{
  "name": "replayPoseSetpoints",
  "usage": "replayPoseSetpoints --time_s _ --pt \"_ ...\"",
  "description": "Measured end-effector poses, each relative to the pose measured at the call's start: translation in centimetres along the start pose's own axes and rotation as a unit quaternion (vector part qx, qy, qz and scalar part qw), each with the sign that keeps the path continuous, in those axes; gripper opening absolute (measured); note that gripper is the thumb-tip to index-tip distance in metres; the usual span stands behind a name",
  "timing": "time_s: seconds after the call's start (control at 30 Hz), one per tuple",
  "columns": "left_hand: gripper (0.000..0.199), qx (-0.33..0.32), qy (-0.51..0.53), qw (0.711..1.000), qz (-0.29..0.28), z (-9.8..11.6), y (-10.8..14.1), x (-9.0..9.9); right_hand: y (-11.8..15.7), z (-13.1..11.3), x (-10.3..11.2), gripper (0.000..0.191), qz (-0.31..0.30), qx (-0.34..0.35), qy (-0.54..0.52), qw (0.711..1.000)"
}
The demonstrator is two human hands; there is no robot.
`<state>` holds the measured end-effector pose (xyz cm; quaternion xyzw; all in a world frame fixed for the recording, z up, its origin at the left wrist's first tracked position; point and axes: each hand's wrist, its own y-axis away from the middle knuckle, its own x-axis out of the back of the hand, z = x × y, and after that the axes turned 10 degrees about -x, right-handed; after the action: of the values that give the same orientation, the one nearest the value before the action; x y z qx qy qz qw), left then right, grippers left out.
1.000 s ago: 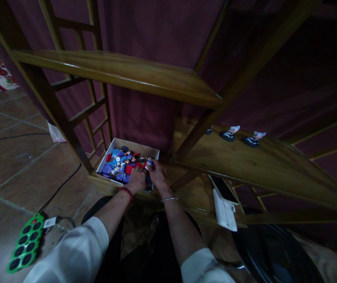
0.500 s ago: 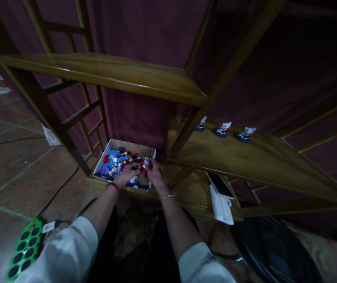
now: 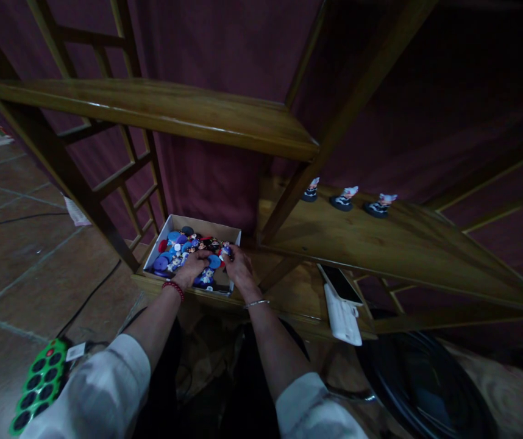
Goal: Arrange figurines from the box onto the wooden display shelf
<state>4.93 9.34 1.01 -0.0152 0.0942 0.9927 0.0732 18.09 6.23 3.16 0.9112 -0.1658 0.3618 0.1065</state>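
Note:
An open cardboard box (image 3: 155,249) on the low shelf holds many small figurines with round blue, purple and red bases. Inside it, my left hand (image 3: 194,267) is bent over the pile, its fingertips beside a blue round base (image 3: 214,261). What lies under those fingers is hidden. At the box's right end, my right hand (image 3: 240,268) has thumb and fingers closed on a small purple-and-white figurine (image 3: 227,250). A white-and-purple figurine (image 3: 207,277) lies near the front wall, between the two hands.
Three figurines on dark bases, one of them the middle figurine (image 3: 344,199), stand on the higher wooden shelf (image 3: 394,244). A phone (image 3: 341,284) and a white case-like object (image 3: 342,317) lie to the right. A wooden ledge (image 3: 161,113) overhangs the box. A green power strip (image 3: 39,384) is on the floor.
My left hand has drawn back slightly to the left, uncovering more of the blue round base. The right hand stays at the box's right end with the figurine.

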Motion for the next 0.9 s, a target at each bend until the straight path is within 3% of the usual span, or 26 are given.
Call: replayPoseSetpoints --time_s 0.47,0.7,0.9 --pt "0.026 -0.07 -0.1 0.992 -0.014 -0.8 -0.4 -0.2 -0.6 0.4 -1.2 0.028 -0.017 -0.028 -0.078 0.996" --pt "0.028 -0.05 -0.106 0.993 -0.008 -1.1 -0.7 -0.3 -1.2 0.9 -2.3 0.029 -0.043 -0.066 -0.17 0.982" --pt "0.021 -0.088 -0.211 0.974 -0.003 -1.0 -0.6 -0.4 -1.2 0.9 -2.1 0.032 -0.034 -0.059 -0.172 0.983"
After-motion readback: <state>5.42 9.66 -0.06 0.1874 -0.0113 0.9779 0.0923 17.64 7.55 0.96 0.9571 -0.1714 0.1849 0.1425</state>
